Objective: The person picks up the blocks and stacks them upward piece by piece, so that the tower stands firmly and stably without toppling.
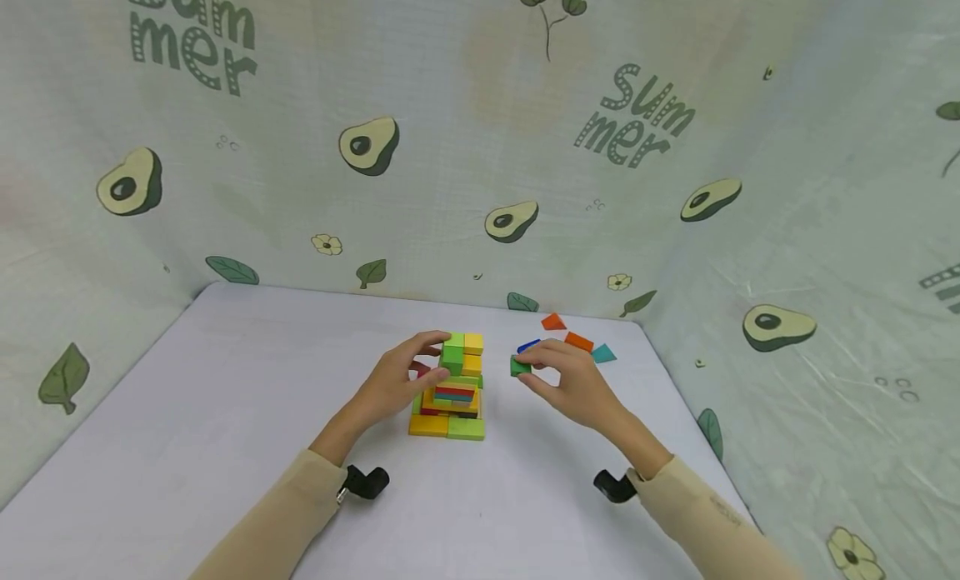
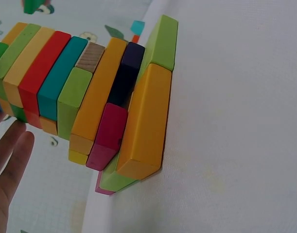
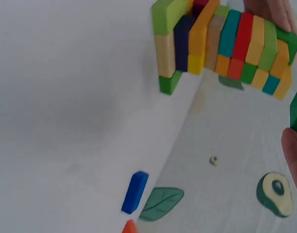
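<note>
A tower of colourful wooden blocks (image 2: 116, 104) stands on the white table, with wide orange and light-green blocks at its base. At its top, my left hand (image 1: 401, 378) holds a green block (image 1: 452, 360) between thumb and index finger. The other left fingers (image 2: 17, 155) extend beside the stack's upper layers in the left wrist view. To the right of the tower, my right hand (image 1: 581, 388) pinches a small dark-green block (image 1: 517, 367) between thumb and fingertips, in the air and apart from the stack. Only part of that block shows at the right wrist view's edge.
Behind the right hand lie a blue block (image 3: 135, 192), an orange block (image 1: 579, 341), a red-orange triangular block (image 1: 553, 322) and a teal block (image 1: 603, 353). A printed cloth (image 1: 442, 197) hangs along the table's back and right side.
</note>
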Motion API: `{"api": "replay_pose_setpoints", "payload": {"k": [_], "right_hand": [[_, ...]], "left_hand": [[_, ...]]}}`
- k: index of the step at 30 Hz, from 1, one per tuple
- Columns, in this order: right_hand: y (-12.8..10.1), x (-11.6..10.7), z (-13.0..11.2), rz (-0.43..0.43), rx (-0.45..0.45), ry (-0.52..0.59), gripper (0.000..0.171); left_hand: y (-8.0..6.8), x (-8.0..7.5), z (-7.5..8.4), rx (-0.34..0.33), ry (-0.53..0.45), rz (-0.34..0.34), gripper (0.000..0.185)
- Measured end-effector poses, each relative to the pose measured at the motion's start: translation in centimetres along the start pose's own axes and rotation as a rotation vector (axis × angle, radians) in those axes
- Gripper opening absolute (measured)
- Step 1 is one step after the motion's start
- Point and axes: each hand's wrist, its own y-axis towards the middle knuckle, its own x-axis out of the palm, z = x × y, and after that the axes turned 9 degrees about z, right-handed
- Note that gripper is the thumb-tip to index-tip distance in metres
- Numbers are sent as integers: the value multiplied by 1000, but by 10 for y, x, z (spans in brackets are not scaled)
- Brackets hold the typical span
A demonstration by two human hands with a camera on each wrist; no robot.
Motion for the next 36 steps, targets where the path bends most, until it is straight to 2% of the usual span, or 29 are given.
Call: {"api": "replay_pose_setpoints", "payload": {"k": [6,14,24,36], "right_hand": [[22,20,-17,9,-66,25,30],[32,37,-21,32,-162,5,33],[34,46,-22,6,-135,4,27],[33,49,-17,25,-127,43,28]], "left_hand": [[1,1,-1,13,-3,1,61],[1,1,-1,33,-9,-1,59],[0,0,-1,28,-12,-6,59],[1,0,-2,19,3,-9,60]]}}
